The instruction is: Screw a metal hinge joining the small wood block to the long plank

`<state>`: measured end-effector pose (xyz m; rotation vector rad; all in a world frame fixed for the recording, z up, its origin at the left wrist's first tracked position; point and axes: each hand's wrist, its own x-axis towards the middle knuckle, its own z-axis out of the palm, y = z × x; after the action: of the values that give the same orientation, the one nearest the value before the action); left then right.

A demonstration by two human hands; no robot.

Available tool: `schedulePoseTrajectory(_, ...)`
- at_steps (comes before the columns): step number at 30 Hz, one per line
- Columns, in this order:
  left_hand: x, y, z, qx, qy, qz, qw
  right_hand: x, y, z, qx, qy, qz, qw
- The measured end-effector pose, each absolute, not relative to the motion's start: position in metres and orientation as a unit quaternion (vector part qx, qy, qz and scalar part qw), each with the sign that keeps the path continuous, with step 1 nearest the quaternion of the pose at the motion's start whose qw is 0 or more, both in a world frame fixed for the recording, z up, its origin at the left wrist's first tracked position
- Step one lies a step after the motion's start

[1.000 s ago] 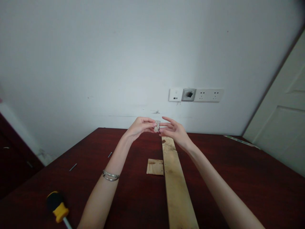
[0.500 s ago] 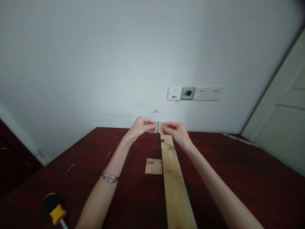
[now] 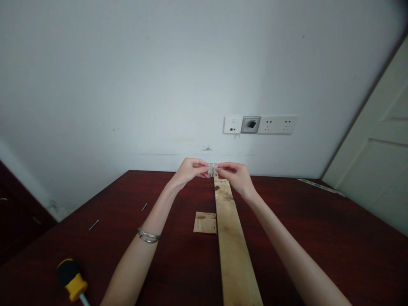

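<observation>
Between my two hands is a small silver hinge, spread open with its screw holes showing. My left hand pinches its left leaf, thumb and fingers closed on it. The right leaf is pinched by my right hand. Just below the hinge lies the far end of a long wooden board, running toward me. A small square wood piece lies against or close by the board's left side.
On the dark red table, two screws or nails lie to the left. A yellow and black screwdriver is at the lower left. Behind stands a white wall with socket plates. A thin patterned strip lies at the back right.
Hardly anything differs. The hinge tilts slightly between my fingers, and both hands keep their pinch in about the same place.
</observation>
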<state>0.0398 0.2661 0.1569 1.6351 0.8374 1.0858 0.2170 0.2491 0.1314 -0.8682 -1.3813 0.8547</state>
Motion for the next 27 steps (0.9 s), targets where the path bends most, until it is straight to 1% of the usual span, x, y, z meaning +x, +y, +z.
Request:
schedulePoseTrajectory(5,0.0395,0.2664,0.1563,0.671,0.346,0.451,0.476,0.2169,0.2489,0.1305,-0.368,-0.618,0.381,0.581)
schedulePoseTrajectory(12,0.0397,0.2642,0.1576,0.683,0.336,0.449,0.468,0.2167,0.2471,0.1301,-0.349,-0.639,0.433,0.532)
schedulePoseTrajectory(17,0.0384,0.2624,0.1591,0.692,0.33,0.445,0.462,0.2158,0.2445,0.1324,-0.344,-0.628,0.441,0.541)
schedulePoseTrajectory(27,0.0387,0.2685,0.1549,0.702,0.326,0.432,0.463,0.2141,0.249,0.1248,-0.359,-0.631,0.395,0.563)
